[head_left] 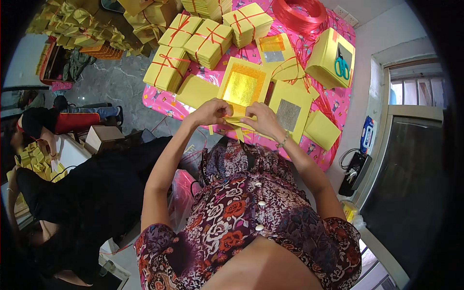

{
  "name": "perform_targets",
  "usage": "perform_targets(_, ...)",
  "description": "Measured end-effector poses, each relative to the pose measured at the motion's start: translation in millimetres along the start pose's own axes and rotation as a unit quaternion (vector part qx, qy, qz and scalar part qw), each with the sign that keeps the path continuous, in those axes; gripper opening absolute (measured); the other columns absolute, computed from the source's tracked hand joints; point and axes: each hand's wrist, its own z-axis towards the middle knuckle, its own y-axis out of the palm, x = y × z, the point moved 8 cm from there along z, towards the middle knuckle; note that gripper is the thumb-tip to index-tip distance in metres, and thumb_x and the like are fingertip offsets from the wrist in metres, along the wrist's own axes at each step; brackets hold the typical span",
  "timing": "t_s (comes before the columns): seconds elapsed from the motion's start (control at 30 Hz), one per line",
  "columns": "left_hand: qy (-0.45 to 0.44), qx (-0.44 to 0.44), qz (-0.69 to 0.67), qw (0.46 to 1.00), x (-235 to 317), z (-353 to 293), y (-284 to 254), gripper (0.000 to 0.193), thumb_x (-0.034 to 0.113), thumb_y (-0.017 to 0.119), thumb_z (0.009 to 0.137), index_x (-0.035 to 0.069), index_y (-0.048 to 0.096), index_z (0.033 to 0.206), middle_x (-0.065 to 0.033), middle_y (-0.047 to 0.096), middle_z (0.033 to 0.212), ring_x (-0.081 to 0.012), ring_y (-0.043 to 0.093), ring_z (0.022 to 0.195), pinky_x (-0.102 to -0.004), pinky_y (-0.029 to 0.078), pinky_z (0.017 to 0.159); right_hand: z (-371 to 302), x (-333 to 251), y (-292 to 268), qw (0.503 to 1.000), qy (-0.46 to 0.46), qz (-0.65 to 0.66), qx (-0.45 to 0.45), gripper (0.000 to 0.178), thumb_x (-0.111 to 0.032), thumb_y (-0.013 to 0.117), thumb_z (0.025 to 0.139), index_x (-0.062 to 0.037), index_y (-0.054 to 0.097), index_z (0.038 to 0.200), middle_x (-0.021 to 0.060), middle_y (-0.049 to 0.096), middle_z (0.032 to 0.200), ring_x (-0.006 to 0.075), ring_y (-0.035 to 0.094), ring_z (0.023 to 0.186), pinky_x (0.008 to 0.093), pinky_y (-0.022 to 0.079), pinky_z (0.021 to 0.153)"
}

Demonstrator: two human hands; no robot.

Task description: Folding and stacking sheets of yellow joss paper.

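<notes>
In front of me lies a stack of yellow paper sheets [243, 83], its top sheet bearing an orange border and a shiny gold foil square. My left hand [212, 112] is curled at the near left corner of this stack, fingers bent onto its edge. At the near right corner my right hand [263, 120] pinches the edge between thumb and fingers. Narrow yellow paper strips hang below the hands. Beside my right hand is yellow paper with a silver foil square [288, 115]. The exact grip under the fingertips is partly hidden.
Bundles of yellow paper tied with red string [209, 42] stand at the back left of the pink table [159, 99]. Teal-handled scissors [342, 68] rest on a yellow block, right. A red string coil [300, 17] lies behind. Two people work at left, one in black [96, 193].
</notes>
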Motion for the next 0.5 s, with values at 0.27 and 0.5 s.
perform_targets(0.27,-0.028,0.022,-0.111,0.993,-6,-1,-2,0.031,0.004,0.08,0.065,0.006,0.063,0.091,-0.0043,0.062,0.083,-0.0218,0.06,0.081,-0.0338,0.05,0.075,2,5,4,1.0,0.003,0.005,-0.01,0.033,-0.039,0.071,0.085,-0.0086,0.06,0.08,0.0083,0.055,0.083,0.029,0.056,0.086,0.0405,0.045,0.075)
perform_targets(0.5,0.038,0.05,0.137,0.989,20,-3,-4,0.041,0.008,0.082,0.06,0.009,0.055,0.091,-0.0062,0.057,0.083,-0.0278,0.057,0.086,-0.0392,0.048,0.077,-1,-1,2,1.0,-0.004,-0.006,0.007,0.033,-0.04,0.073,0.083,-0.0094,0.06,0.079,0.0081,0.055,0.083,0.0279,0.057,0.086,0.0404,0.045,0.075)
